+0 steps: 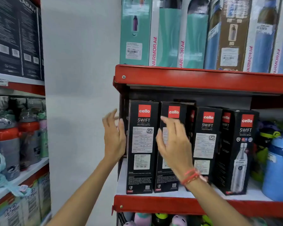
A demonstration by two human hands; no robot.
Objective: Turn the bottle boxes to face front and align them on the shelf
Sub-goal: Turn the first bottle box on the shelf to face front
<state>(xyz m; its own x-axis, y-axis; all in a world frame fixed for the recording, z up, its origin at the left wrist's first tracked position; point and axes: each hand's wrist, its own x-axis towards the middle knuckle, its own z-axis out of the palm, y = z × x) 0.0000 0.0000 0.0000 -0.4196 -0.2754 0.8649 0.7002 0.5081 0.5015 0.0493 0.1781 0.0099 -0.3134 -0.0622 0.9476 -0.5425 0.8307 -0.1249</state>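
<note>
Boxes: Cello Swift bottle boxes stand on the red shelf, uneven.
Done: rightmost box shows its bottle picture.
Left: leftmost box shows labels.
Grip: left hand and right hand released, empty.

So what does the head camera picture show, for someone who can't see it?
Two open hands, left hand and right hand, reach toward black Cello Swift bottle boxes standing on a red-edged shelf.
</note>
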